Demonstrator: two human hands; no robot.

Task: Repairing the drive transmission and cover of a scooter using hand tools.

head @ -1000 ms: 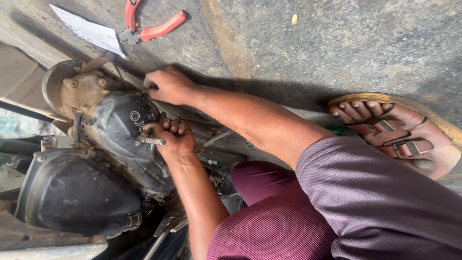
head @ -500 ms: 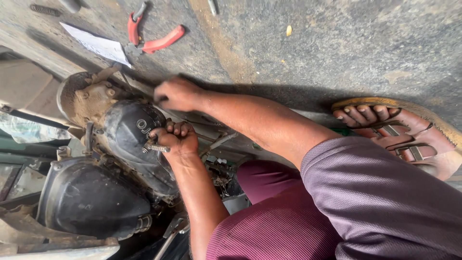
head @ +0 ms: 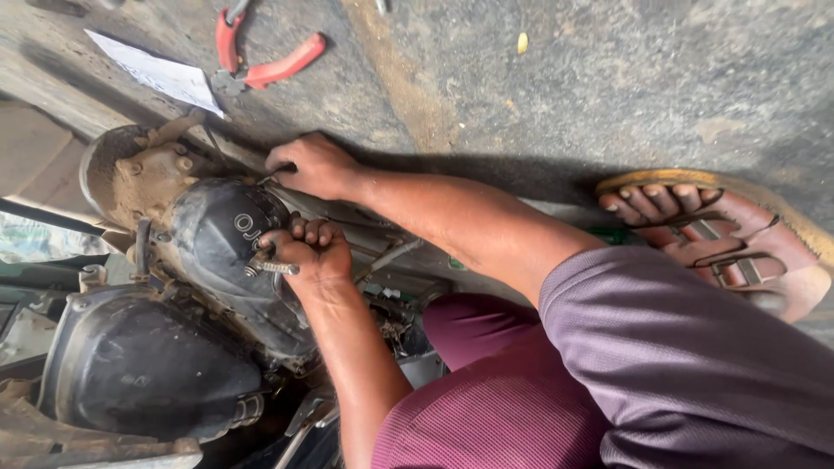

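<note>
Your left hand (head: 314,252) is curled into a fist around a short silver threaded bolt (head: 274,267), whose end pokes out of your fingers right against the black engine cover (head: 213,260). Your right hand (head: 314,165) sits just above it, fingertips pinched together on something small at the cover's upper edge, next to the mud-caked casing (head: 139,178).

Risks, as I judge them:
1. The bolt could slip from your grip, because the surfaces look greasy and dusty. It would drop into the tangle of cables and brackets below your wrist, where finding it would be hard.
2. It could cross-thread if it goes in at an angle, since your fist blocks your own view of the hole.
3. Your right knuckles are close to rough metal edges, so a sudden slip would scrape them.

Hidden or unclear: what your right fingertips pinch is too small to tell, and the hole that takes the bolt is covered by your hand. The red-handled pliers (head: 261,61) and the white paper (head: 156,74) lie well apart on the concrete, with the pliers cut off at the top. Your sandalled foot (head: 712,234) rests on the ground at the right.
</note>
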